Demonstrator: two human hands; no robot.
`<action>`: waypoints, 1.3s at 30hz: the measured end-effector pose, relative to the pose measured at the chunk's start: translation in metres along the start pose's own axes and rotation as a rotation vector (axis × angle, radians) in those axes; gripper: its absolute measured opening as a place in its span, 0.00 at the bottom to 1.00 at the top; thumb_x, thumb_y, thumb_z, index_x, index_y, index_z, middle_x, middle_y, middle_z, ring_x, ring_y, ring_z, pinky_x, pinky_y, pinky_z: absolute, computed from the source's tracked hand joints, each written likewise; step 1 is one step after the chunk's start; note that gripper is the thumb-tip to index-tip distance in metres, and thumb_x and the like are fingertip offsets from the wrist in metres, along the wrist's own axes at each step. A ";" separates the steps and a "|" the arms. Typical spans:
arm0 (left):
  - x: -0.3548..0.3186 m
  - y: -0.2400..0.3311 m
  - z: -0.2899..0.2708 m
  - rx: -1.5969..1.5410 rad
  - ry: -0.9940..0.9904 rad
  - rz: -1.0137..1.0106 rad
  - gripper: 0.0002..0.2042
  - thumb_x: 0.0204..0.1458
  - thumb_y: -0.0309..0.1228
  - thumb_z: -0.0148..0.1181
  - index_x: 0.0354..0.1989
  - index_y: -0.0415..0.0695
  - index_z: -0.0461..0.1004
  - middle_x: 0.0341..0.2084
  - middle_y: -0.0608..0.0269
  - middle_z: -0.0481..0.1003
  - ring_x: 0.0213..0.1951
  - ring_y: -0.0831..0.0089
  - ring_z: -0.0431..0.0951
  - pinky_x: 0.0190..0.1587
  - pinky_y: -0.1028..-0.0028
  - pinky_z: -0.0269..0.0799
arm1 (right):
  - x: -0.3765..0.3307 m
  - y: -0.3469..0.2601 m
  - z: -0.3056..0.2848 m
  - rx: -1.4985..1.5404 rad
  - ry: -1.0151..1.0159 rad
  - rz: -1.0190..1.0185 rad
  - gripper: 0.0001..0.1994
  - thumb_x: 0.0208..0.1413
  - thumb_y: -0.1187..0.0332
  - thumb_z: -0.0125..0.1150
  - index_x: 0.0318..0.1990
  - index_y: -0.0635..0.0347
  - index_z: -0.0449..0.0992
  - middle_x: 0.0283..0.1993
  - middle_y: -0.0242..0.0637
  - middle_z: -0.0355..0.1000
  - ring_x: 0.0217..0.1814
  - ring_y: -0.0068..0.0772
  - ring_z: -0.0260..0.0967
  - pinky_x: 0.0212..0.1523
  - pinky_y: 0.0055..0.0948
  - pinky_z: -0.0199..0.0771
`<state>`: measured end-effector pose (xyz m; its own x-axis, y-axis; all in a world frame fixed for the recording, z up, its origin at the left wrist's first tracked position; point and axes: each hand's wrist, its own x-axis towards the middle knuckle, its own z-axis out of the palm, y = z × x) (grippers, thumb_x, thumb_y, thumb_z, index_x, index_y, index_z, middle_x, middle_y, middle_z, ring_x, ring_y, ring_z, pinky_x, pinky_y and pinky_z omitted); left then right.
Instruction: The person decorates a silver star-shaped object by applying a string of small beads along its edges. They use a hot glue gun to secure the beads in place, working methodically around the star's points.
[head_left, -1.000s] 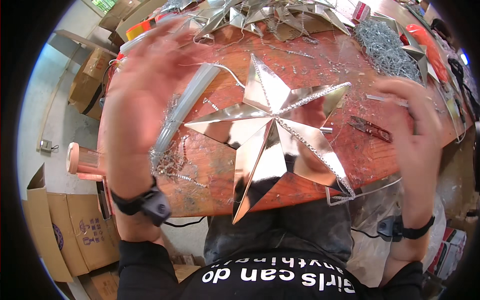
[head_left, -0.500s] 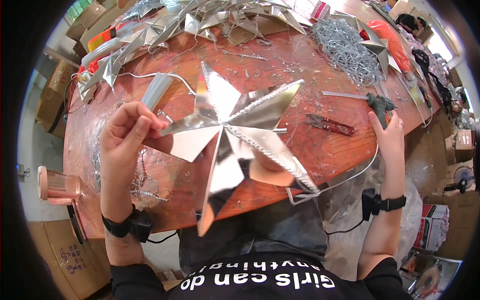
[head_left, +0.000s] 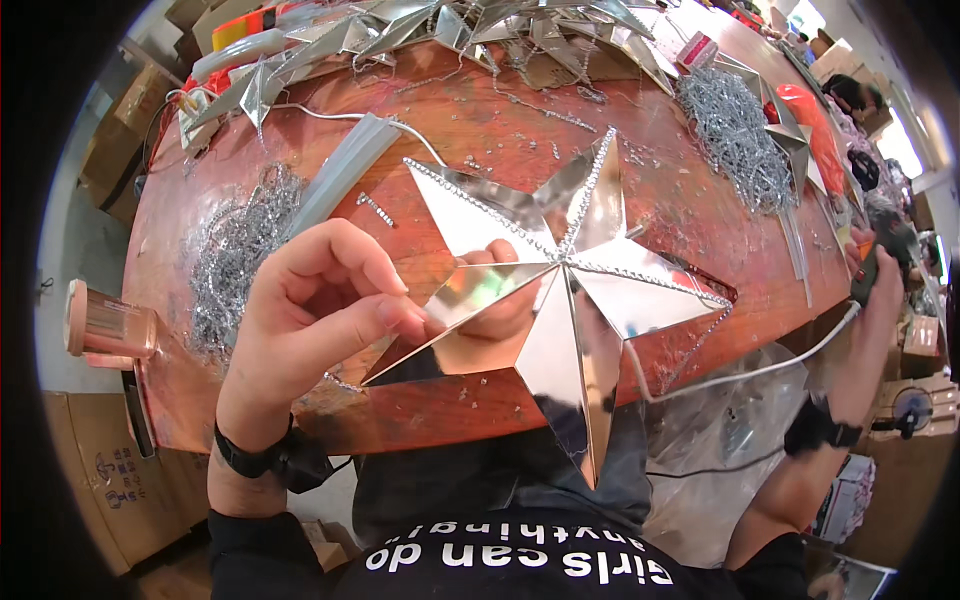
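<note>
Compared with a moment earlier, the mirrored silver star (head_left: pixel 560 300) is held lower over the wooden table's (head_left: pixel 700 210) near edge, pinched by one point in the left hand (head_left: pixel 320 310), while the right hand (head_left: pixel 880 285), moved to the right edge, is closed around a dark tool (head_left: pixel 885 245).

The bare wood (head_left: pixel 520 130) behind the star (head_left: pixel 555 290) gives free room — but a chain heap (head_left: pixel 235 255) blocks the left, a wire pile (head_left: pixel 735 140) the right, and more stars (head_left: pixel 440 25) line the far edge.
</note>
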<state>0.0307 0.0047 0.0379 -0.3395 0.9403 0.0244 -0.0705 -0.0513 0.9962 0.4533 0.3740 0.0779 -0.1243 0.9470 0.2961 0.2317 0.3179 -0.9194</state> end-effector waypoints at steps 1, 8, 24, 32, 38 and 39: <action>0.002 -0.002 -0.002 -0.015 -0.001 0.016 0.06 0.50 0.19 0.57 0.32 0.42 0.66 0.25 0.61 0.75 0.33 0.74 0.79 0.40 0.75 0.74 | -0.022 -0.032 0.014 0.027 -0.045 -0.066 0.20 0.55 0.63 0.51 0.52 0.67 0.68 0.51 0.48 0.70 0.51 0.34 0.70 0.53 0.31 0.68; 0.001 -0.018 -0.012 0.046 0.140 0.157 0.08 0.50 0.23 0.56 0.36 0.42 0.64 0.22 0.63 0.72 0.27 0.76 0.74 0.35 0.77 0.71 | -0.105 -0.079 0.091 0.144 -0.455 -0.207 0.26 0.50 0.62 0.53 0.55 0.68 0.64 0.56 0.53 0.65 0.60 0.46 0.62 0.64 0.42 0.53; 0.007 -0.019 -0.011 0.068 0.130 0.059 0.05 0.59 0.27 0.52 0.38 0.38 0.69 0.26 0.66 0.71 0.30 0.81 0.71 0.34 0.82 0.66 | -0.142 -0.097 0.172 -0.233 -0.575 -0.485 0.46 0.23 0.19 0.41 0.21 0.64 0.70 0.20 0.36 0.69 0.25 0.37 0.70 0.28 0.30 0.71; 0.012 -0.017 -0.008 -0.159 0.235 -0.030 0.09 0.61 0.31 0.45 0.31 0.40 0.67 0.20 0.71 0.61 0.23 0.83 0.63 0.25 0.83 0.57 | -0.121 -0.094 0.175 -0.202 -0.777 -0.740 0.30 0.46 0.37 0.57 0.24 0.62 0.71 0.22 0.37 0.71 0.24 0.34 0.70 0.26 0.28 0.71; 0.010 -0.019 -0.018 -0.041 0.199 -0.009 0.09 0.57 0.28 0.46 0.25 0.41 0.65 0.18 0.72 0.63 0.20 0.85 0.61 0.22 0.83 0.55 | -0.121 -0.091 0.170 -0.227 -0.765 -0.678 0.41 0.31 0.23 0.50 0.21 0.61 0.69 0.20 0.35 0.70 0.23 0.33 0.68 0.27 0.28 0.69; 0.009 -0.018 -0.018 0.010 0.192 -0.014 0.08 0.56 0.27 0.47 0.25 0.41 0.66 0.18 0.72 0.64 0.20 0.85 0.62 0.22 0.84 0.56 | -0.121 -0.090 0.169 -0.232 -0.756 -0.664 0.43 0.28 0.19 0.48 0.20 0.61 0.68 0.20 0.35 0.70 0.23 0.33 0.68 0.27 0.29 0.69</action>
<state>0.0123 0.0084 0.0188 -0.5116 0.8592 -0.0054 -0.0673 -0.0338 0.9972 0.2841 0.2228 0.0809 -0.8506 0.3270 0.4117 0.0659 0.8432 -0.5336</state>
